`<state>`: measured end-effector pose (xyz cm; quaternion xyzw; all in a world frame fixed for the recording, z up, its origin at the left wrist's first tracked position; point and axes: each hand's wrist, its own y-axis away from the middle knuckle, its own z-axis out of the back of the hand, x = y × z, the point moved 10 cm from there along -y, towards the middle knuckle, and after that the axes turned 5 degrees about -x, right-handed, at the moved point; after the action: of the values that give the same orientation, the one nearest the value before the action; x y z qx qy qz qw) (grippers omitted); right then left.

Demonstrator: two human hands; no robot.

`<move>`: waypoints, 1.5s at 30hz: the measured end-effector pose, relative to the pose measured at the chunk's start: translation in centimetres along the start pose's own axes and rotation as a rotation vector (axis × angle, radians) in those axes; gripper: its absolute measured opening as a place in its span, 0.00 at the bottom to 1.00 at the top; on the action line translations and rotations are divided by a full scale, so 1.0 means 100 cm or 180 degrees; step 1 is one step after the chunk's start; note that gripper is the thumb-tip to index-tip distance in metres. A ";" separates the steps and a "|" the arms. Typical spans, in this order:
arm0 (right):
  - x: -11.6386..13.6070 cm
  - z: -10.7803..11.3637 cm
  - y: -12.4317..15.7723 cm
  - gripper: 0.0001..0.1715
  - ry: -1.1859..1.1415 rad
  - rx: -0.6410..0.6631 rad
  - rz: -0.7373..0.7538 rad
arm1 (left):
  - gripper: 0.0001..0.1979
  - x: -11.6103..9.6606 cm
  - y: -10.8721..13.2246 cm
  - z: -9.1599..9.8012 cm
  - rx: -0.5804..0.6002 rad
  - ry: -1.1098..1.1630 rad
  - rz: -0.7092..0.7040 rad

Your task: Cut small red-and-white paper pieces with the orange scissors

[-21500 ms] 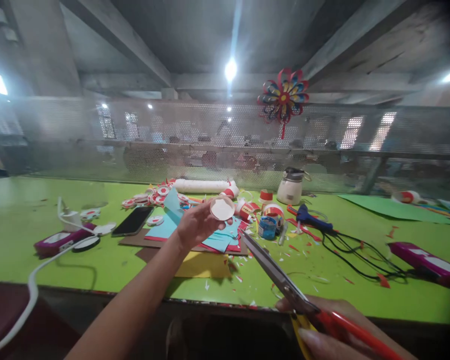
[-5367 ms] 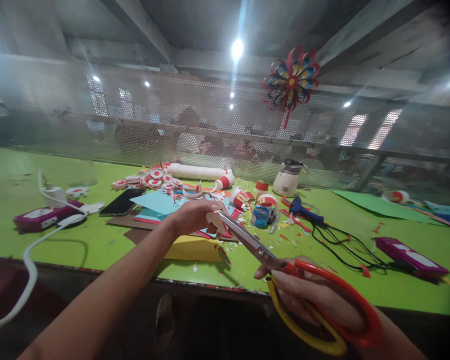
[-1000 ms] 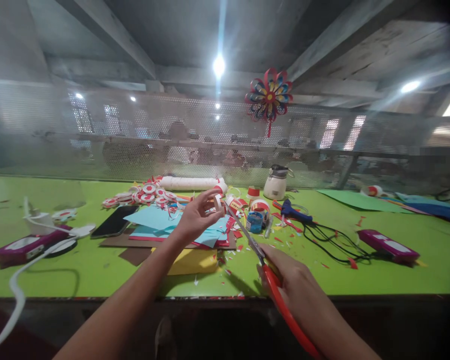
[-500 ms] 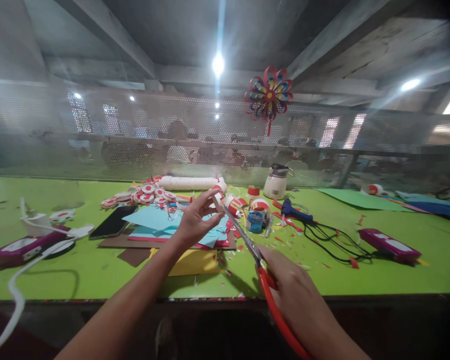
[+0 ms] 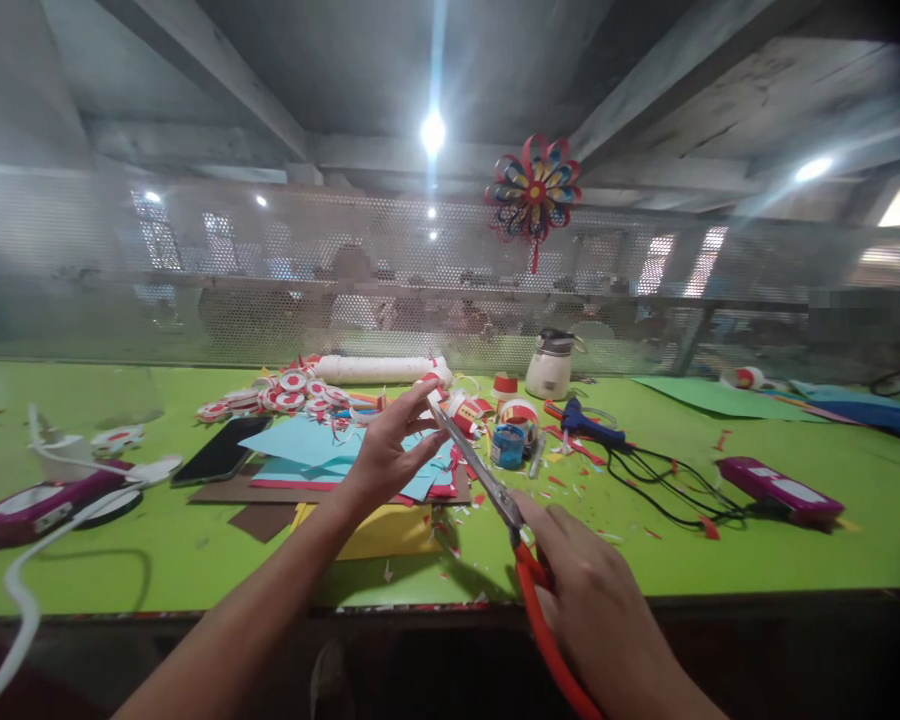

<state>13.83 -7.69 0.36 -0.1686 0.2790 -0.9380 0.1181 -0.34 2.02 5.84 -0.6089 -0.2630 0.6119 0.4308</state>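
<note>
Gripping the scissors [image 5: 487, 478] with my right hand [image 5: 589, 585], I angle them at my left hand [image 5: 390, 450], its fingers curled; what they hold, I cannot tell. Both hover above the desk [image 5: 720, 570], probably clearing the blue paper [image 5: 300, 442].

A perforated screen [image 5: 420, 260] lined the far edge of the green worktop [image 5: 690, 560]; a lamp [image 5: 433, 132] glared between beams [image 5: 206, 80].
</note>
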 end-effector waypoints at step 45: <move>-0.004 0.004 -0.005 0.30 0.0082 -0.0032 0.0079 | 0.28 -0.016 0.002 0.003 -0.0226 -0.0888 -0.0541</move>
<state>14.25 -7.33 0.84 -0.1535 0.2872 -0.9371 0.1253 -0.82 0.63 6.51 -0.5085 -0.3923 0.6421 0.4186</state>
